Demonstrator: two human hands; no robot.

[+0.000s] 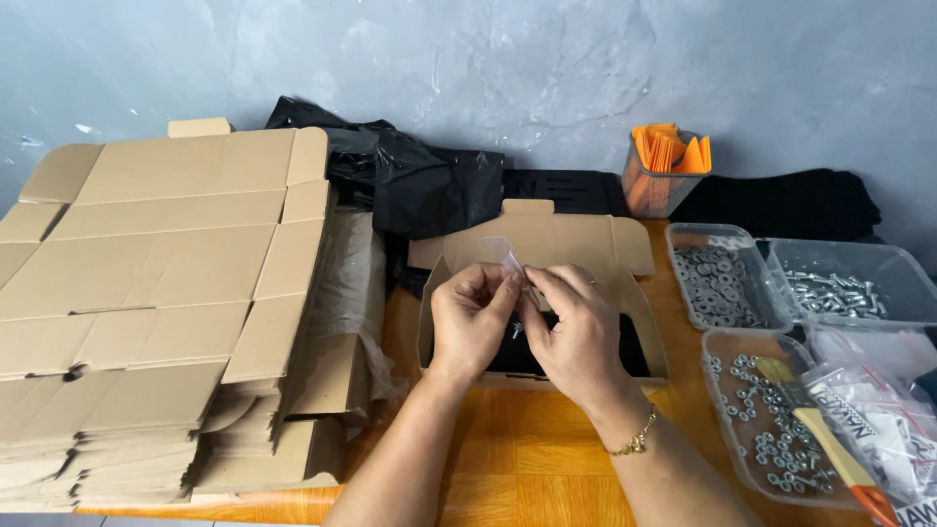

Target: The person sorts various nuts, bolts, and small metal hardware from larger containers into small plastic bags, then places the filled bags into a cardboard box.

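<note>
Two stacks of flat cardboard blanks [146, 293] flank an open carton [547, 283] on the wooden table [527, 468]. Over it, left hand [471, 317] and right hand [576, 332] pinch a small clear bag [508, 256] — seemingly being opened or sealed. Next likely calls for a steady fingertip grip — small hardware inside.

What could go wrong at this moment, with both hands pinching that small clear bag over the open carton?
The small clear bag is held only by fingertips of the left hand and right hand; it could slip, and any hardware inside might scatter into the open carton or onto the wooden table. The brush lies across the nut tray near the right forearm, which might knock it.
</note>
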